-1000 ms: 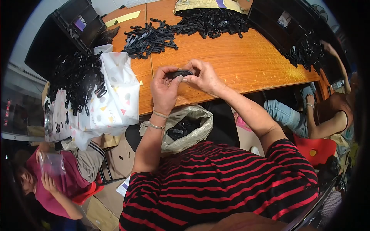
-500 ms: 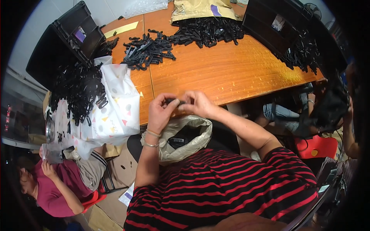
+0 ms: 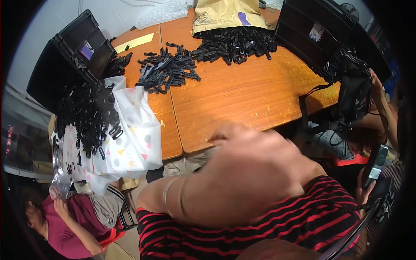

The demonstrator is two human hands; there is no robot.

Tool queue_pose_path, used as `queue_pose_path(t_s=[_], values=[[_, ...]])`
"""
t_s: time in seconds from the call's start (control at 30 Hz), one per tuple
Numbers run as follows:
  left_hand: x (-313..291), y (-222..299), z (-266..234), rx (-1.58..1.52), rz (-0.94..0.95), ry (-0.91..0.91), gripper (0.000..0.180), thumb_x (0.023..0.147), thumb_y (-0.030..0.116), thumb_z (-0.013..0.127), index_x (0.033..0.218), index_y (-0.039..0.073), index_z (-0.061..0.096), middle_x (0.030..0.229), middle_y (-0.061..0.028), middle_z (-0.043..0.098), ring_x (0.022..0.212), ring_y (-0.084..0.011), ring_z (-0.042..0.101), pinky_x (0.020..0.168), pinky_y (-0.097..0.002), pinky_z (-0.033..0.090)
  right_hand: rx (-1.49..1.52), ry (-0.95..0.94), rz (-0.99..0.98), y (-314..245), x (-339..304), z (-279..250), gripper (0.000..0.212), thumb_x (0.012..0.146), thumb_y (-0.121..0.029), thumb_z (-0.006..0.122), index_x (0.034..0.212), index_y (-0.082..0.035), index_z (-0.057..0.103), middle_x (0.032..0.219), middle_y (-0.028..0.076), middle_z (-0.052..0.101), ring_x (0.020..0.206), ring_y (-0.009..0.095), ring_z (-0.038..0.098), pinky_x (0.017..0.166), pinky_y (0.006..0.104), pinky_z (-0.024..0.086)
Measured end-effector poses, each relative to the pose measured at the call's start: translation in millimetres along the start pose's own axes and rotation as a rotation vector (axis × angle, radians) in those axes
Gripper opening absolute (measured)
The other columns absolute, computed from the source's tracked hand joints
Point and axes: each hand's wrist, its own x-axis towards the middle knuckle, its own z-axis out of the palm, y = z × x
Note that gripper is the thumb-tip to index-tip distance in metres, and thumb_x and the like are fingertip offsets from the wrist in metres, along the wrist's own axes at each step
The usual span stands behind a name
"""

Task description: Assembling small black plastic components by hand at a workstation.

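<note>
Table (image 3: 242, 95), left hand (image 3: 245, 173), bin label (image 3: 87, 50) seemingly illegible

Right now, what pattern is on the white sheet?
Grey dots with pink and yellow triangles on the sheet; it shows best in the head view.

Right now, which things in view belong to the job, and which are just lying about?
Probably the job:
- black pieces heaped on the table
- brown bag, pieces at its mouth
- pale sack, partly hidden

Probably just lying about:
- yellow strip
- bubble wrap
</note>
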Motion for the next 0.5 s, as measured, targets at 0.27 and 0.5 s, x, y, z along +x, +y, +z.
queue_pose_path(t_s=[0.27,0.5], values=[[21,-15,18,-0.125,0.304,0.171,0.018,0.074,0.019,0.055,0.072,0.001,0.06,0.069,-0.0063,0.052,0.07,-0.0204,0.052,0.061,-0.0311,0.04,-0.296,0.447,0.067,79,131,-27,0.014,0.08,-0.017,0.066,0.086,-0.005,0.066,0.087,0.017,0.063,0.083,0.036,0.061,0.069,0.0417,0.05],[7,-61,-15,-0.166,0.086,0.101,0.02,0.075,0.017,0.056,0.084,0.001,0.063,0.075,-0.0046,0.052,0.072,-0.0201,0.052,0.061,-0.0307,0.041,-0.424,0.599,0.074,129,233,-14,0.024,0.082,-0.025,0.066,0.098,-0.008,0.067,0.117,0.012,0.054,0.113,0.033,0.047,0.089,0.0461,0.042]])
